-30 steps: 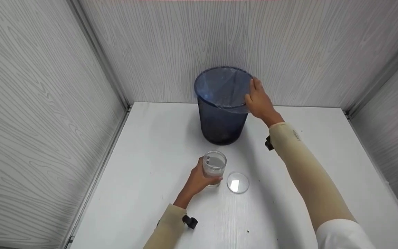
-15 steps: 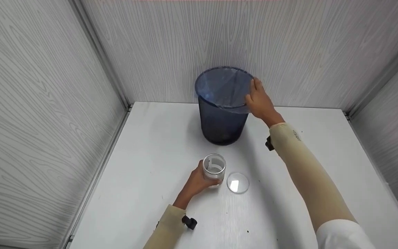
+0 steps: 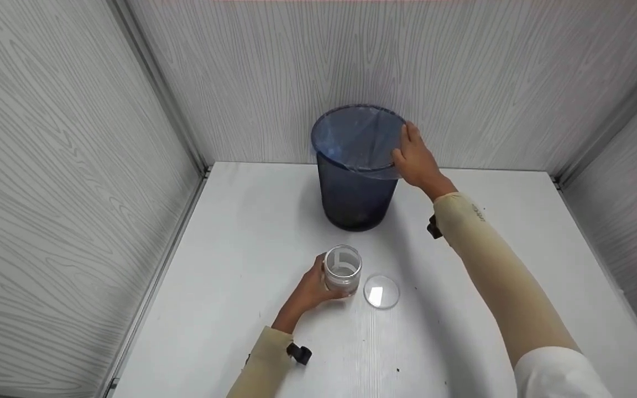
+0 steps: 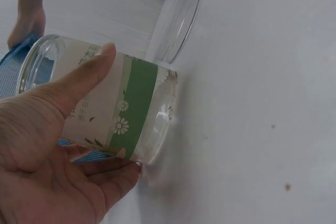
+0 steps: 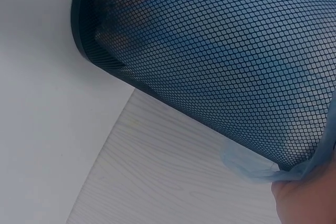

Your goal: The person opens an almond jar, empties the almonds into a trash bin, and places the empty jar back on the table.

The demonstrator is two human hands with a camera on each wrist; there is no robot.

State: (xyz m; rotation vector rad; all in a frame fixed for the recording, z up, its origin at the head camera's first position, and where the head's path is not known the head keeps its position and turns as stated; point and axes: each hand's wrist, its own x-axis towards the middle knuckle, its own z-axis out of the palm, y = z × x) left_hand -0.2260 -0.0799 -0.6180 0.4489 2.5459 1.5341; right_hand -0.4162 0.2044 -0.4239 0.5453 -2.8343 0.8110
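My left hand (image 3: 312,288) grips a clear jar (image 3: 343,283) on the white table, thumb on one side and fingers on the other. Its open mouth faces up. Up close in the left wrist view, the jar carries a pale label with a green band (image 4: 137,100) and white flowers. A round clear lid (image 3: 381,292) lies flat just right of the jar. Farther back stands a dark mesh wastebasket (image 3: 354,202), lined with a translucent blue bag (image 5: 247,162). My right hand (image 3: 417,163) holds the right side of its rim, where the bag folds over.
The white table (image 3: 241,243) meets a wood-grain back wall (image 3: 263,83) close behind the wastebasket. Panels rise at left (image 3: 75,166) and right (image 3: 628,166). A few small dark specks lie on the table near its front.
Over the last second the jar's mouth has shifted slightly toward me, and its inside shows more now. My right hand stays at the wastebasket rim; the lid has not moved.
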